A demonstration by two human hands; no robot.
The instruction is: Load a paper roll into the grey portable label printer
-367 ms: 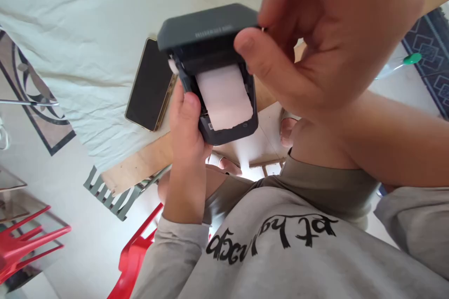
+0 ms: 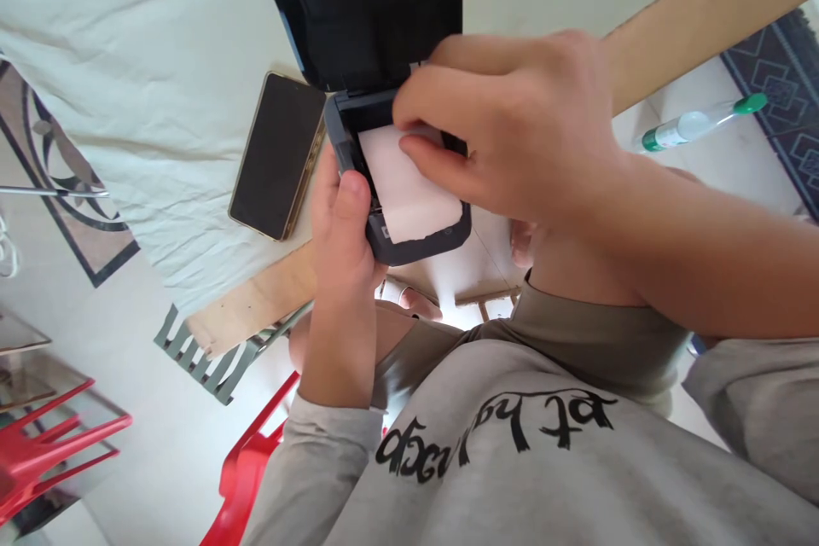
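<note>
1. This looks like a room in a home, set up casually for work rather than as a shop or a lab; places below are given from where the hands hold the small printer [image 2: 397, 145].
2. Just beyond and left of it, a wrinkled pale cloth [image 2: 147, 60] covers a bare plywood tabletop [image 2: 256, 299], with a phone [image 2: 276, 155] lying on it.
3. Far left and below stand red plastic chairs [image 2: 51, 435] on a pale tiled floor with an inlaid pattern [image 2: 70, 213].
4. Far right lie a patterned dark rug [image 2: 777, 94] and a plastic bottle [image 2: 697, 124].
</note>
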